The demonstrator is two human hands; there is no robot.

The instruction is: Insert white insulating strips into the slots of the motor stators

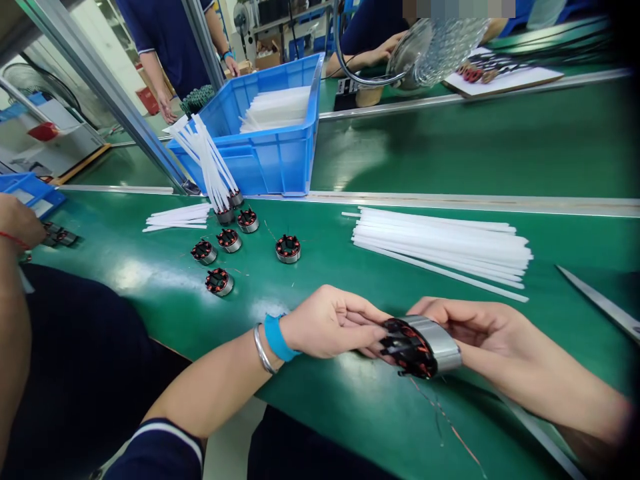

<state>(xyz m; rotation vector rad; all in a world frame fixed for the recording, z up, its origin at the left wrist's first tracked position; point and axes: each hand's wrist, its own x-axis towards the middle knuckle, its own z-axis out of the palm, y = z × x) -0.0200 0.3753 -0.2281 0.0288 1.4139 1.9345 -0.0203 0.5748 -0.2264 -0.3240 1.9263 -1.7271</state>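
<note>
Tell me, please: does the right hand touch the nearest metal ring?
Touching. The head view shows the right hand gripping the nearest metal ring by its silver outer side, with no gap.

At the back of the table stands a blue box (285, 163), and on its left side a grey metal post (115, 97) leans in the view. Behind the box there is a standing person (167, 40) in a dark blue shirt. More to the right, near a second person (367, 30), is a round clear thing (425, 57) with ribs; I cannot tell its use. Beside it lies a white board (537, 75), with small reddish pieces (475, 73) on it. At far left are a large fan (45, 83), a red object (43, 131) and a blue tray (37, 193).
</note>
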